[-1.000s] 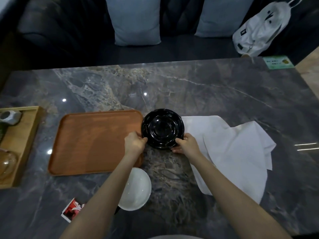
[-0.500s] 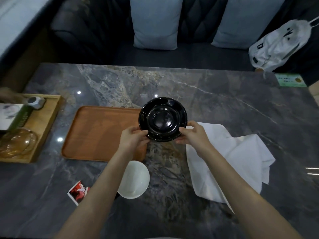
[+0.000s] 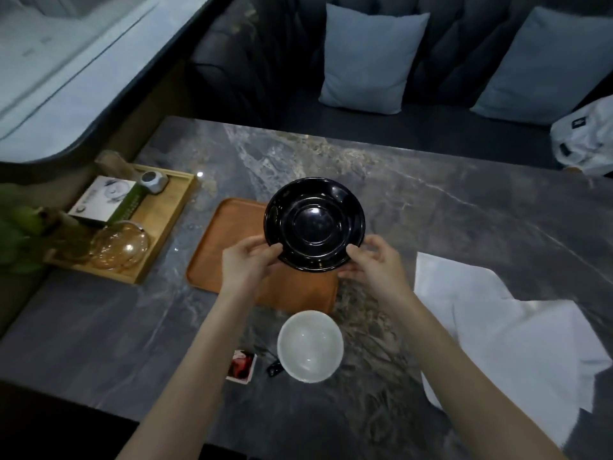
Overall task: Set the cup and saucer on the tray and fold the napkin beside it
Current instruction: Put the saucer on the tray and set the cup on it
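A glossy black saucer (image 3: 314, 224) hangs in the air over the right part of the brown wooden tray (image 3: 215, 260). My left hand (image 3: 247, 265) grips its near left rim and my right hand (image 3: 374, 260) grips its near right rim. A white cup (image 3: 310, 345) stands on the marble table just in front of the tray, between my forearms. The white napkin (image 3: 517, 343) lies unfolded and rumpled on the table to the right.
A light wooden tray (image 3: 172, 227) at the left holds a box, a grey gadget and a glass bowl. A small red packet (image 3: 241, 365) and a dark object lie left of the cup. Sofa cushions and a white bag sit beyond the table.
Both hands have lifted the saucer off the table and carried it left, over the tray. The camera has swung left, so everything sits further right in view.
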Available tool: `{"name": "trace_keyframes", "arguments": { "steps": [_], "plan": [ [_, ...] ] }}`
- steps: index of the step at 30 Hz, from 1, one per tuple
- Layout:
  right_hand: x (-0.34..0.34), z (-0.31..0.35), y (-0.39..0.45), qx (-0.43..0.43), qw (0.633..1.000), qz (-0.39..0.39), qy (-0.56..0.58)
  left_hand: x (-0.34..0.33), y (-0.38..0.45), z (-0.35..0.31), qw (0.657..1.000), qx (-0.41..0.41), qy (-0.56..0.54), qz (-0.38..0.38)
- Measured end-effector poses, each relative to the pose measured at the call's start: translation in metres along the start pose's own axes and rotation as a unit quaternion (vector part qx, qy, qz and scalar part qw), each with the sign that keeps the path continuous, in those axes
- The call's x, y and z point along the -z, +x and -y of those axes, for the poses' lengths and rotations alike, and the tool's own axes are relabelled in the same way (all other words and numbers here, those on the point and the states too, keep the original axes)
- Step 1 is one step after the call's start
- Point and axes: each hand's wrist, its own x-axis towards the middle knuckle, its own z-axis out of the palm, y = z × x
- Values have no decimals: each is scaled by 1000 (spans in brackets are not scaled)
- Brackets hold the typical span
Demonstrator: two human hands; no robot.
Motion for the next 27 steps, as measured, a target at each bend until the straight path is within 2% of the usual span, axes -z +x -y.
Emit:
{"name": "trace_keyframes", "arguments": {
  "steps": [7,13,23,27],
  "plan": [
    [-82,-29,23,-11,999,5,-39,72,44,1,999,35,-8,-13],
    [-136,-64,52,-78,993,-50,-71,116,91,14,998,57,39,-11],
    [-162,-110,72,-132,979,-122,-99,140,139,51,988,140,61,15],
    [-162,-120,78,-131,976,-131,-113,144,144,60,989,125,66,42]
  ]
}}
